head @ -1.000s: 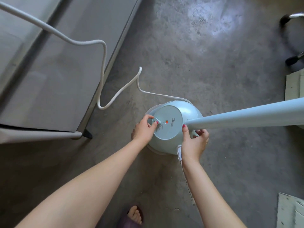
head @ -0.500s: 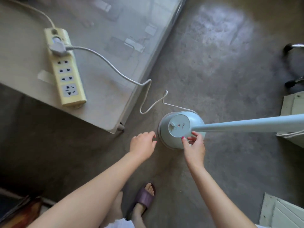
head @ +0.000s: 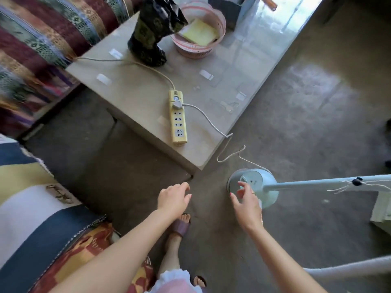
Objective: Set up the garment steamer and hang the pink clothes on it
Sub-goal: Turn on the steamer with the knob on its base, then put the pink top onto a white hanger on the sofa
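The garment steamer's pale blue round base [head: 257, 182] stands on the concrete floor, and its pole [head: 321, 183] runs off to the right edge. A white cord [head: 208, 119] leads from the base up to a yellow power strip [head: 178, 121] on the low table. My right hand [head: 246, 200] hovers just in front of the base, fingers spread, holding nothing. My left hand [head: 174, 197] is open over the floor, well left of the base. Pink fabric [head: 175, 285] shows at the bottom edge.
A low beige table [head: 137, 89] holds a pink basket [head: 200, 28] and a black bag [head: 154, 30]. Patterned sofas [head: 31, 34] fill the left side. My sandalled foot [head: 179, 226] is below my left hand. A pale box [head: 383, 210] sits at the right.
The view has risen and pulled back, bringing the table and sofas into sight. My left hand left the base's dial and drew away; my right hand let go of the pole's foot.
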